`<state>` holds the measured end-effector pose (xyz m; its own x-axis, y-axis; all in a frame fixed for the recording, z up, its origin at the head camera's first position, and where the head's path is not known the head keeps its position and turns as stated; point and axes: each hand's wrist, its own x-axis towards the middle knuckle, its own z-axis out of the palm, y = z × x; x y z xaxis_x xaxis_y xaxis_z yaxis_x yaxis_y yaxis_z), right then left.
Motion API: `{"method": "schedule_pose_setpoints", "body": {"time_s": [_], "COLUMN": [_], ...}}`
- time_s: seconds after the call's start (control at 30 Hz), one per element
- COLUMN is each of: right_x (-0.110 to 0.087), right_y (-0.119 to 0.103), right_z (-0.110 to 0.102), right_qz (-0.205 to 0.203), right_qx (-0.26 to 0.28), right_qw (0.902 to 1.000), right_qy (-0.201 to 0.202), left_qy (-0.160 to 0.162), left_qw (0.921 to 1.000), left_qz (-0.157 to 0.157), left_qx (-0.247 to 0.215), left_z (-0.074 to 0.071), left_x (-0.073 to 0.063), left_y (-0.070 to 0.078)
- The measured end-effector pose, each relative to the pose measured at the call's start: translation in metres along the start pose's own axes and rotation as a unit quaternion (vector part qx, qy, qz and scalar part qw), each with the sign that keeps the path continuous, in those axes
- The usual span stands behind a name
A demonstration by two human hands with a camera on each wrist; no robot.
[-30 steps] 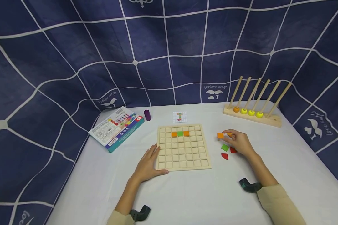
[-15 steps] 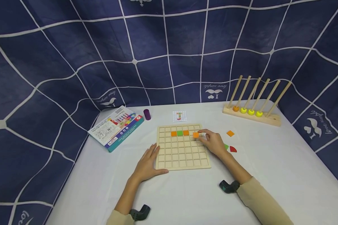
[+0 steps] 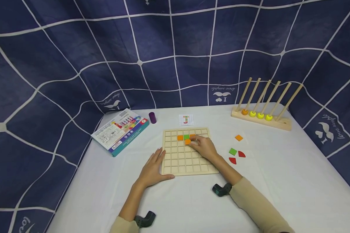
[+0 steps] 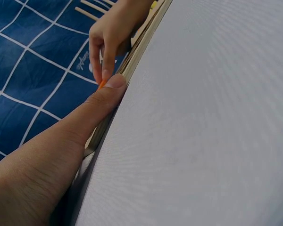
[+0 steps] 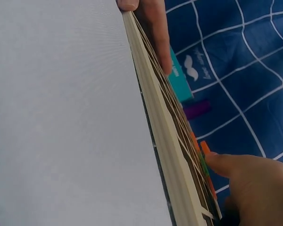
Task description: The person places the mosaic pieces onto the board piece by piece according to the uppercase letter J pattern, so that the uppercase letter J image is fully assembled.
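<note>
A square wooden grid board (image 3: pixel 189 161) lies on the white table. My left hand (image 3: pixel 152 171) rests at its near left corner, fingers straight along the left side and thumb along the front edge. Thumb and fingers of my right hand (image 3: pixel 205 148) pinch an orange square tile (image 3: pixel 187 142) over the grid, just on the near side of a green tile (image 3: pixel 186 137). In the right wrist view the pinched tile (image 5: pixel 205 147) stands above the board surface. One orange tile (image 3: pixel 180 138) sits left of the green one; another on its right is partly hidden by my right fingers.
Right of the board lie an orange tile (image 3: pixel 239 138), a green tile (image 3: pixel 232 151) and two red quarter-round pieces (image 3: pixel 232 160). Behind it are a pattern card (image 3: pixel 186 120) and a purple cylinder (image 3: pixel 152 117). A box (image 3: pixel 121 132) lies left, a peg stand (image 3: pixel 261 120) back right.
My right hand has carried the orange tile leftward from the loose pieces to the board, below the green tile. The left hand has stayed at the corner.
</note>
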<state>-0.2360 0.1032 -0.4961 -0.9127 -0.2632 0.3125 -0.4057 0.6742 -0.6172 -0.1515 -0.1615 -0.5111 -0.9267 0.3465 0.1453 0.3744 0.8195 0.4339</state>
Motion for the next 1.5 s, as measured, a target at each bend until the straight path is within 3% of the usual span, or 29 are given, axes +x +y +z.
{"method": "schedule_pose_setpoints", "body": {"time_s": [0.37, 0.77, 1.03, 1.23, 1.5], "right_x": [0.004, 0.0, -0.022, -0.044, -0.071], "right_y": [-0.001, 0.002, 0.017, 0.038, 0.064], "right_z": [0.004, -0.004, -0.035, -0.067, -0.102], "right_qz": [0.009, 0.017, -0.018, -0.041, 0.007], "right_qx": [-0.025, -0.011, 0.02, 0.002, -0.037], "right_qw": [0.9994, 0.9995, 0.9991, 0.9991, 0.9992], "right_qy": [-0.021, -0.023, -0.034, -0.006, 0.011], "left_qy": [-0.017, 0.0, -0.009, -0.006, -0.009], "left_qw": [0.9998, 1.0, 0.9999, 0.9999, 0.9999], "left_qz": [-0.011, -0.001, -0.009, -0.01, -0.011], "left_qx": [0.001, 0.0, 0.003, 0.001, 0.005], "left_z": [-0.002, 0.002, 0.001, 0.0, 0.001], "left_x": [0.0, 0.0, 0.0, 0.0, 0.0], "left_y": [0.001, -0.001, -0.001, 0.0, 0.0]}}
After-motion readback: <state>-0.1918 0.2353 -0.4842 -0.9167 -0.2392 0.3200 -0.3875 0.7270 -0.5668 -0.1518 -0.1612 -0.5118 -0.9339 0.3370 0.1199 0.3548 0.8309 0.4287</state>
